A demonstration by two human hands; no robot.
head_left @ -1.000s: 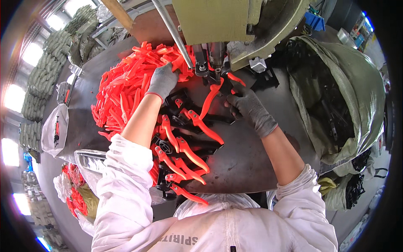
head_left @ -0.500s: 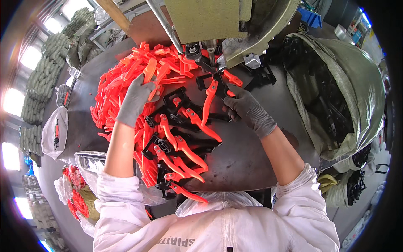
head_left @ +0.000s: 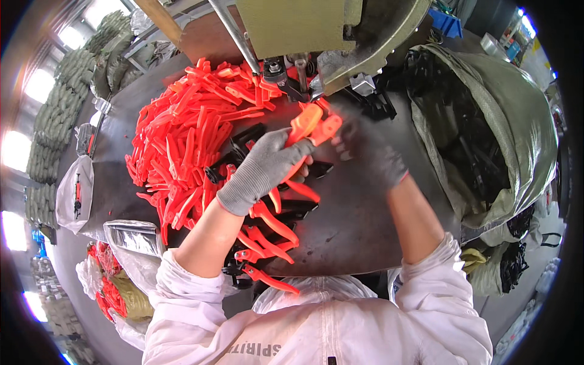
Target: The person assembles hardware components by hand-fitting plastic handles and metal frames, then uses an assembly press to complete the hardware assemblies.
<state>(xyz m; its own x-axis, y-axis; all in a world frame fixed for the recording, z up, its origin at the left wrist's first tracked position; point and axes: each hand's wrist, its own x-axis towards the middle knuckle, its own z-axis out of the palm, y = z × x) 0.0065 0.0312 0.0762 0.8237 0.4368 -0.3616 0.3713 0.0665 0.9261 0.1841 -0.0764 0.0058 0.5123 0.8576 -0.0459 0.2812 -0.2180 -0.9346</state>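
My left hand [head_left: 264,167], in a grey glove, is closed around red-orange plastic handles [head_left: 307,125] in front of the machine's punch [head_left: 302,70]. How many it holds I cannot tell. To its right is my gloved right hand [head_left: 380,152], smeared by motion; its fingers are too blurred to read. Beneath and nearer than the left hand lie several red handles joined to black plastic parts [head_left: 274,222], partly covered by that hand and forearm. A large heap of loose red handles [head_left: 182,134] spreads over the left of the dark table [head_left: 359,237].
The machine's green-grey head [head_left: 295,27] overhangs the far side of the table. At the right stands an open woven sack [head_left: 517,121] of black parts. More black parts [head_left: 377,100] lie beside the machine. A clear plastic bag [head_left: 76,191] hangs at the left edge.
My left hand has moved right from the heap to the machine with red-orange handles in it. My right hand has shifted slightly right and is now blurred.
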